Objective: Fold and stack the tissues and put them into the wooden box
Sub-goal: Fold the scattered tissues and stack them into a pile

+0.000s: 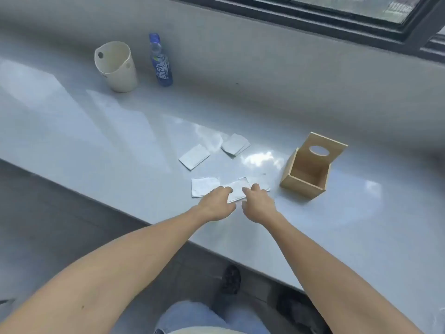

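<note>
Directly under your fingers lies the tissue being worked, spread flat on the pale countertop. Your left hand rests palm-down on its near left part, fingers extended and loosely spread, gripping nothing. Your right hand presses its near right part in the same flat, open manner. Another tissue lies just left of your left hand, partly under the first. Beyond your hands sit a folded tissue and a small folded stack. Right of your right hand stands the wooden box, open-topped, its slotted lid propped behind. Far beyond your left hand stand a cream bucket and a blue bottle.
</note>
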